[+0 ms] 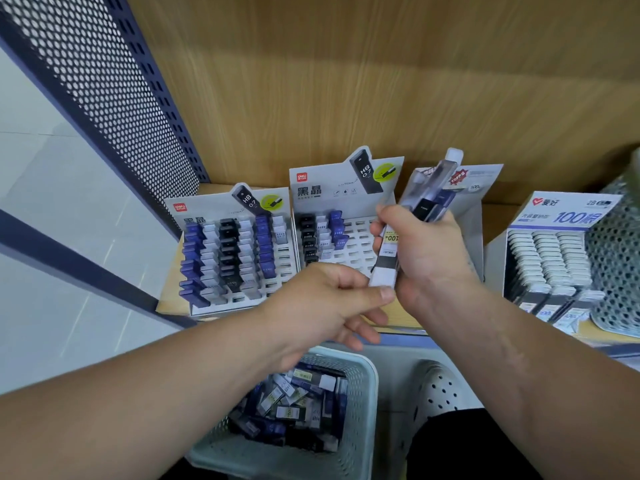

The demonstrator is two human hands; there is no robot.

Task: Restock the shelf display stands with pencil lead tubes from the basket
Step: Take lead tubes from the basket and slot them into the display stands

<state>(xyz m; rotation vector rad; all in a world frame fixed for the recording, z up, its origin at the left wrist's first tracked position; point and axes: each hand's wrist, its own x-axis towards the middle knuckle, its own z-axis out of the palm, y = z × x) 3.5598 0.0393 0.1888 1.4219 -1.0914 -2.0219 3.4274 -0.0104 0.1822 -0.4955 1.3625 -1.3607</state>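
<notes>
The job is partly done. The left stand [194, 220], at ten o'clock from the hands, is nearly full, with open slots mostly in its right column. The middle stand [356, 244], at twelve o'clock, has tubes in its three left columns alone, and most of its grid is bare. The basket [367, 386] at six o'clock holds a heap of loose tubes [298, 403], so I judge plenty is left to place.

The right hand [429, 258] is wrapped round a bundle [429, 192] of tubes that fans up toward one o'clock, in front of the middle stand's right side. One tube [384, 268] hangs out of the bundle's lower end, toward seven o'clock. The left hand [322, 306] pinches that tube's white cap between thumb and forefinger — its other fingers curl loosely beneath. Both hands hover by the shelf's front edge, with the basket below them.
</notes>
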